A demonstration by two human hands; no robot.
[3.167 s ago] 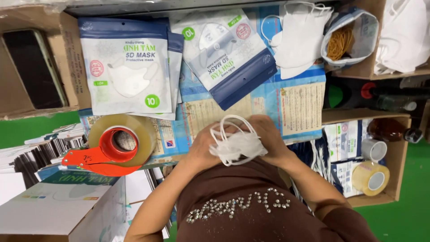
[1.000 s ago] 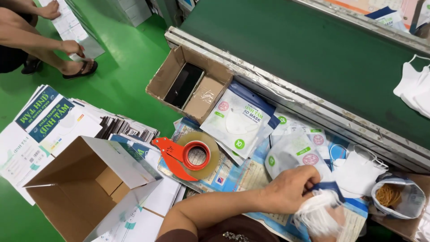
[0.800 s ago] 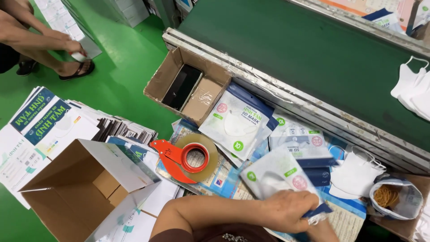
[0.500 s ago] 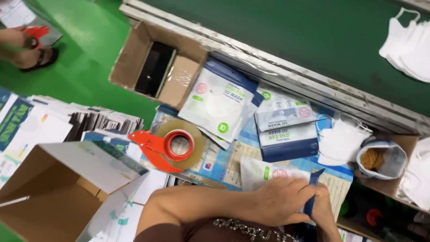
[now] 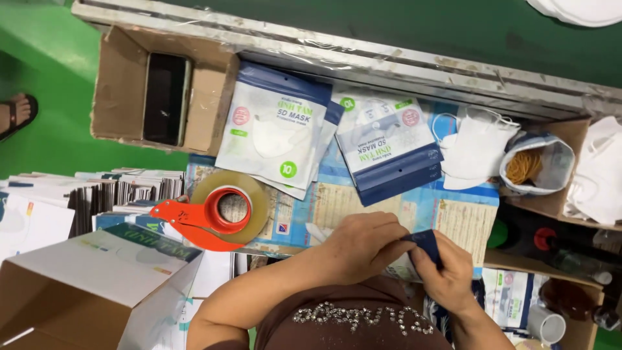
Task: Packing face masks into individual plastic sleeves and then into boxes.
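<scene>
1. Holding a filled mask pouch (image 5: 414, 256) with both hands at the lower centre of the frame, I have it lying on the printed sheets (image 5: 363, 204) that cover the work surface.
2. My left hand (image 5: 359, 246) lies over the pouch body, fingers curled down onto it; most of the pouch is hidden under this hand.
3. My right hand (image 5: 447, 275) is pinched together on the dark blue top edge of the pouch, thumb and fingers clamped on that strip.
4. Just above my hands, at frame centre, lie two more mask pouches: one white with a blue top (image 5: 275, 126), one with a broad blue band (image 5: 389, 146), its edge beside the first.
5. A tape roll on a red dispenser (image 5: 223, 210) sits left of centre, near my left forearm.
6. A small pile of loose white masks (image 5: 476, 146) lies right of the pouches, touching a bag of rubber bands (image 5: 534, 165).
7. An open cardboard tray (image 5: 120, 87) at upper left holds a dark phone (image 5: 165, 97).
8. An open carton (image 5: 78, 285) fills the lower left corner.
</scene>
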